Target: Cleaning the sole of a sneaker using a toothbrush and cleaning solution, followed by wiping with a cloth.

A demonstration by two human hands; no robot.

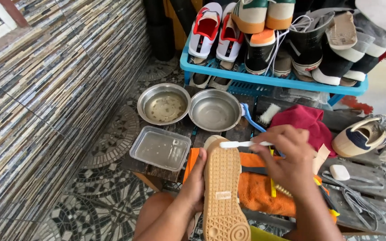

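1. A shoe (pixel 222 187), turned sole-up, shows its tan, textured gum sole; it points away over the orange cloth.
2. A white toothbrush (pixel 242 144) lies crosswise, its head against the shoe's toe end.

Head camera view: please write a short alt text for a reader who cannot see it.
The left hand holds a sneaker sole-up while the right hand presses a white toothbrush against its toe. Two metal bowls and a blue shoe rack stand behind.

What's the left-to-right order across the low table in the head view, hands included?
Clear plastic tray → left hand → tan shoe sole → right hand holding a white toothbrush → white soap bar → beige shoe.
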